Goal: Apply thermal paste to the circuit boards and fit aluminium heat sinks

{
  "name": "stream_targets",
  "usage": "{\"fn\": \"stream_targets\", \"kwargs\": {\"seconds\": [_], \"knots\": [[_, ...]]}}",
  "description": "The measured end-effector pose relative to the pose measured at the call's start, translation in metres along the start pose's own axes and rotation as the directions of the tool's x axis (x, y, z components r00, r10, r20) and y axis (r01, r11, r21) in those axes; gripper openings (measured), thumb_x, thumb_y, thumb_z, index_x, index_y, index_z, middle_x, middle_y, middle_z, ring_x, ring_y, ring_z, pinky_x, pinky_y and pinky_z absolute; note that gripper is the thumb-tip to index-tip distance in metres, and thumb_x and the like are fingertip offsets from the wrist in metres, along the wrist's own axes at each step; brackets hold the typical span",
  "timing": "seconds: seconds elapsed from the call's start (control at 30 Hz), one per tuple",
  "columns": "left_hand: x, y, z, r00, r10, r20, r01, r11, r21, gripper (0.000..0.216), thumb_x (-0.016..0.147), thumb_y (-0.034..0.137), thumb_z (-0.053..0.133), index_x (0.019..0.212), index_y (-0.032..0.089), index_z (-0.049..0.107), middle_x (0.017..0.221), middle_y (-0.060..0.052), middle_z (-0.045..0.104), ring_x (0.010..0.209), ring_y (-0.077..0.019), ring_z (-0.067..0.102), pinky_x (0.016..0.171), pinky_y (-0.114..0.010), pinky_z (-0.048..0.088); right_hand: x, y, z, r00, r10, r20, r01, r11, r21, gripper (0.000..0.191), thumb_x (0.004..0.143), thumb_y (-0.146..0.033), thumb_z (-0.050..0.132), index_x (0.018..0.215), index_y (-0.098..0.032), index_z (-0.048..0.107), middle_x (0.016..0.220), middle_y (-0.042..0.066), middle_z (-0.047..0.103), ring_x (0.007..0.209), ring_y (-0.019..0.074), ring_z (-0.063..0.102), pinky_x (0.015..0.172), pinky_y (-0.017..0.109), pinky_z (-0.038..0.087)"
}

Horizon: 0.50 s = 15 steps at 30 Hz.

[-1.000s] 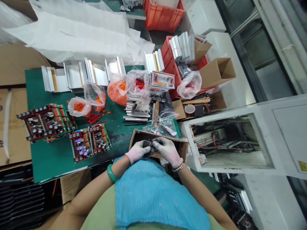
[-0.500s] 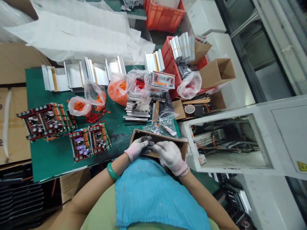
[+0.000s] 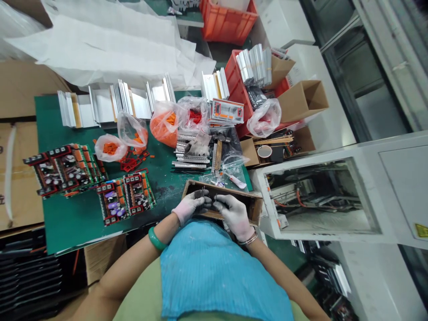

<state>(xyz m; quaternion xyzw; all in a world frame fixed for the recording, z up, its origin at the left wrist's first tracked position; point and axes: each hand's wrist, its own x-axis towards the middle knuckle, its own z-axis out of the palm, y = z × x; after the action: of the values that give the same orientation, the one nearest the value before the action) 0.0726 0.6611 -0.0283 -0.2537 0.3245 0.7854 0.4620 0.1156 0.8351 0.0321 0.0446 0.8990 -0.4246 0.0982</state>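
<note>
White gloves at close quarters, and your right hand (image 3: 234,215) has steadied from its blurred sweep of half a second ago, back beside your left hand (image 3: 187,207), fingers drawn narrow, though I cannot tell whether they pinch anything. Your left fingers are closed around the bundle of thin dark rods (image 3: 201,194), tips poking up over the wooden box (image 3: 257,208) at the counter's (image 3: 67,225) near edge, so the sorting-like handwork looks mid-flow.
</note>
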Motion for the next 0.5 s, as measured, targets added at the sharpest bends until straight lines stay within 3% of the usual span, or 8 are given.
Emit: {"fn": "stream_targets", "kwargs": {"seconds": [0.07,0.13,0.2,0.23,0.3,0.4,0.47,0.5], "knots": [[0.001,-0.003,-0.001,0.999,-0.018,0.028,0.018,1.0,-0.002,0.049,0.061,0.021,0.086,0.103,0.014,0.061,0.09,-0.01,0.068,0.078,-0.0203,0.065,0.067,-0.028,0.051,-0.003,0.005,-0.001,0.961,-0.271,0.057,0.276,0.936,-0.219,0.027,0.092,-0.017,0.048,0.109,-0.023,0.068,0.107,0.008,0.069,0.098,0.0199,0.065,0.083,0.03,0.053],[0.002,-0.006,-0.001,0.998,-0.024,0.057,0.025,1.0,-0.005,0.049,0.059,0.024,0.087,0.099,0.013,0.063,0.088,-0.01,0.067,0.079,-0.0204,0.064,0.071,-0.03,0.051,-0.005,0.008,-0.002,0.861,-0.464,0.209,0.509,0.799,-0.322,0.032,0.093,-0.012,0.045,0.114,-0.022,0.066,0.112,0.01,0.068,0.102,0.0208,0.064,0.085,0.033,0.053],[0.003,-0.009,-0.002,0.997,-0.018,0.081,0.019,1.0,-0.006,0.05,0.056,0.029,0.089,0.097,0.013,0.064,0.088,-0.009,0.066,0.079,-0.0197,0.063,0.073,-0.03,0.049,-0.003,0.008,-0.003,0.772,-0.567,0.286,0.635,0.708,-0.309,0.033,0.093,-0.011,0.045,0.117,-0.02,0.064,0.113,0.011,0.067,0.101,0.0212,0.064,0.084,0.034,0.054],[0.002,-0.01,-0.003,0.996,-0.014,0.093,0.014,1.0,-0.002,0.052,0.055,0.031,0.089,0.098,0.014,0.064,0.089,-0.008,0.066,0.079,-0.0194,0.062,0.074,-0.03,0.049,0.0,0.007,-0.004,0.76,-0.586,0.282,0.649,0.707,-0.28,0.032,0.093,-0.011,0.044,0.117,-0.02,0.063,0.114,0.011,0.066,0.102,0.021,0.063,0.084,0.034,0.054],[-0.002,-0.011,-0.007,0.993,-0.004,0.119,0.003,1.0,0.016,0.057,0.053,0.035,0.091,0.099,0.014,0.064,0.088,-0.007,0.066,0.077,-0.0183,0.061,0.074,-0.029,0.047,0.013,0.002,-0.005,0.824,-0.538,0.177,0.566,0.794,-0.22,0.029,0.094,-0.013,0.044,0.114,-0.02,0.064,0.113,0.01,0.066,0.102,0.0193,0.063,0.086,0.033,0.053],[-0.012,-0.013,-0.014,0.988,0.011,0.152,-0.022,0.997,0.069,0.058,0.051,0.036,0.092,0.096,0.012,0.065,0.079,-0.006,0.065,0.07,-0.0166,0.059,0.071,-0.029,0.045,0.053,-0.012,0.002,0.961,-0.269,0.063,0.276,0.939,-0.207,0.016,0.093,-0.023,0.053,0.102,-0.021,0.066,0.102,0.006,0.068,0.097,0.0177,0.064,0.087,0.029,0.051],[-0.02,-0.014,-0.019,0.987,0.016,0.159,-0.034,0.993,0.112,0.055,0.05,0.035,0.093,0.091,0.01,0.067,0.073,-0.006,0.064,0.067,-0.0162,0.058,0.071,-0.028,0.043,0.09,-0.023,0.016,0.98,-0.097,0.176,0.151,0.934,-0.323,0.011,0.089,-0.026,0.061,0.096,-0.021,0.068,0.099,0.004,0.069,0.094,0.0182,0.064,0.086,0.028,0.049],[-0.024,-0.014,-0.02,0.987,0.017,0.159,-0.039,0.99,0.132,0.052,0.05,0.034,0.093,0.09,0.01,0.067,0.072,-0.006,0.065,0.067,-0.0162,0.057,0.071,-0.028,0.043,0.108,-0.029,0.027,0.965,-0.013,0.263,0.121,0.91,-0.397,0.011,0.087,-0.027,0.064,0.094,-0.02,0.069,0.098,0.004,0.069,0.096,0.019,0.064,0.086,0.028,0.049]]}}
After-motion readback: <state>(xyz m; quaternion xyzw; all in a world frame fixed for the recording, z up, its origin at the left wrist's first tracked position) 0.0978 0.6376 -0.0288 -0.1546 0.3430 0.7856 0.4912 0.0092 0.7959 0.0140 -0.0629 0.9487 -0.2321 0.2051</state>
